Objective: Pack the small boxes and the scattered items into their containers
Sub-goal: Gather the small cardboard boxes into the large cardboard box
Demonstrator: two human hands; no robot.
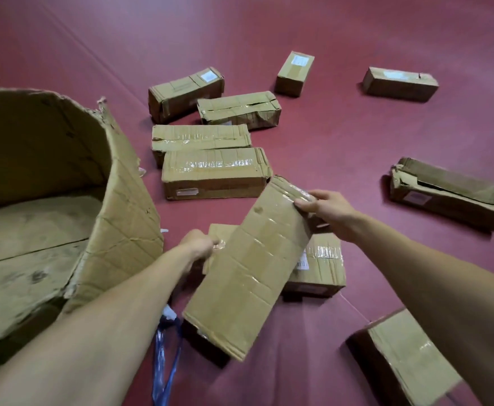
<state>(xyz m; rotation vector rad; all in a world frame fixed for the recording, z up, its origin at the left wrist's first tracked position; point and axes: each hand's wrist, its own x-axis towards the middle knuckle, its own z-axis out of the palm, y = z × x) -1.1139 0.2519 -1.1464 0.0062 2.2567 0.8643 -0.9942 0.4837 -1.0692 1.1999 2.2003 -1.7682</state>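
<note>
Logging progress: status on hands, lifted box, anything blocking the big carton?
Gripping the long box: left hand, right hand. Tilted over a second box. To the left, open carton; its torn wall stands between.

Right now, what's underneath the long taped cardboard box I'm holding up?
A second taped brown cardboard box lies on the red floor beneath the held box; its middle part is covered.

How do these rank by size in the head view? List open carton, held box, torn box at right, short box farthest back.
1. open carton
2. held box, enlarged by nearness
3. torn box; may really match the held one
4. short box farthest back, shrunk by distance
</note>
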